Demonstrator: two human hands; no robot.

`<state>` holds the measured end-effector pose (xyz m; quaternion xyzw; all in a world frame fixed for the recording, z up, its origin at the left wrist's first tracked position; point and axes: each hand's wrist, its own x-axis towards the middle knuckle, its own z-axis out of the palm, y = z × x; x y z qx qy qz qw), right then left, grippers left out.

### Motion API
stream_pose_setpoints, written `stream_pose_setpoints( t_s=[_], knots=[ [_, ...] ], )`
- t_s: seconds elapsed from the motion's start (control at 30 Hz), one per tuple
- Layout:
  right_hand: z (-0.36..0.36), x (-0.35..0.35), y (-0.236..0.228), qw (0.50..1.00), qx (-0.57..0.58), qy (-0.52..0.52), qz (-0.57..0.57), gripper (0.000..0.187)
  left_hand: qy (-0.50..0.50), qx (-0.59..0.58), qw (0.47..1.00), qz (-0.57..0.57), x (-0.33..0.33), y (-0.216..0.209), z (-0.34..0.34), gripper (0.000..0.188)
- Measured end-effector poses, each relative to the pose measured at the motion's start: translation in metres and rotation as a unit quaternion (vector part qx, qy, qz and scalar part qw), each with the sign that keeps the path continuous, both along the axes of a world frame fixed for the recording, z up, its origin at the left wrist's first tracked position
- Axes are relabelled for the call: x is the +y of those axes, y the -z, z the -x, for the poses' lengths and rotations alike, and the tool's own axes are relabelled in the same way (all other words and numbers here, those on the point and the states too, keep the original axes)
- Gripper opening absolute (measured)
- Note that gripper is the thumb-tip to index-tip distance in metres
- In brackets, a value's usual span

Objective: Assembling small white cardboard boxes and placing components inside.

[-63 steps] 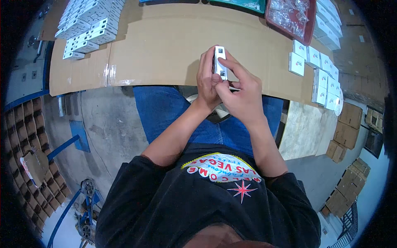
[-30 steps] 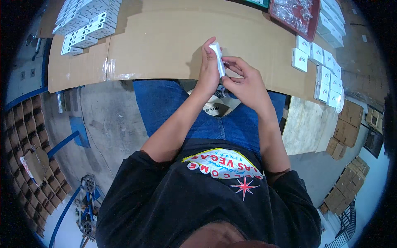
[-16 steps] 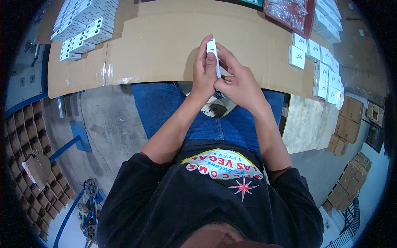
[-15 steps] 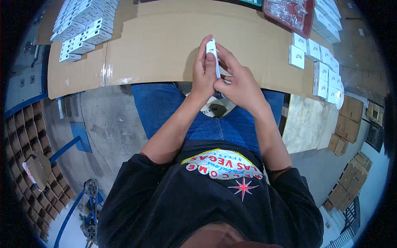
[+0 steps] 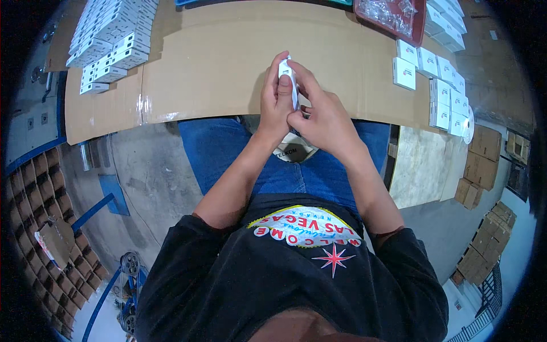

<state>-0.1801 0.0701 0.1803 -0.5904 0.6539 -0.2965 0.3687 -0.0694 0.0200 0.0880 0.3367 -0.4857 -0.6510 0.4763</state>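
A small, slim white box stands on edge between my hands, above the near edge of the cardboard-covered table. My left hand is closed around its left side, with the thumb pressed on the face toward me. My right hand grips the right side. Its index finger reaches up to the far end of the box, and its thumb is bent near the lower end. The fingers hide much of the box, so I cannot tell whether its flap is folded in.
Stacks of white boxes stand at the table's far left. More white boxes lie in groups on the right, beside a dark red tray holding clear plastic pieces. A pale board lies right of my legs; brown cartons are beyond.
My hands and the white box have shifted slightly left in view. The right index finger has moved up to the box's far end. The surroundings have also shifted a little in the picture.
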Motion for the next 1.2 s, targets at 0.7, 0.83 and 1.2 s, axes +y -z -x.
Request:
stream_pose_setpoints(
  t_s=[0.7, 0.83, 1.2],
  knots=[
    [0.022, -0.009, -0.001, 0.994, -0.107, 0.033, 0.004, 0.056, 0.059, 0.040, 0.996, -0.060, 0.009, -0.008, 0.002, 0.080],
    [0.016, -0.009, 0.000, 0.991, -0.117, 0.059, -0.021, 0.050, 0.051, 0.025, 0.998, -0.041, 0.008, -0.004, 0.001, 0.080],
    [0.007, -0.008, -0.016, 0.996, -0.061, 0.036, 0.052, 0.045, -0.045, -0.066, 0.979, 0.186, 0.001, -0.008, -0.002, 0.079]
  ],
)
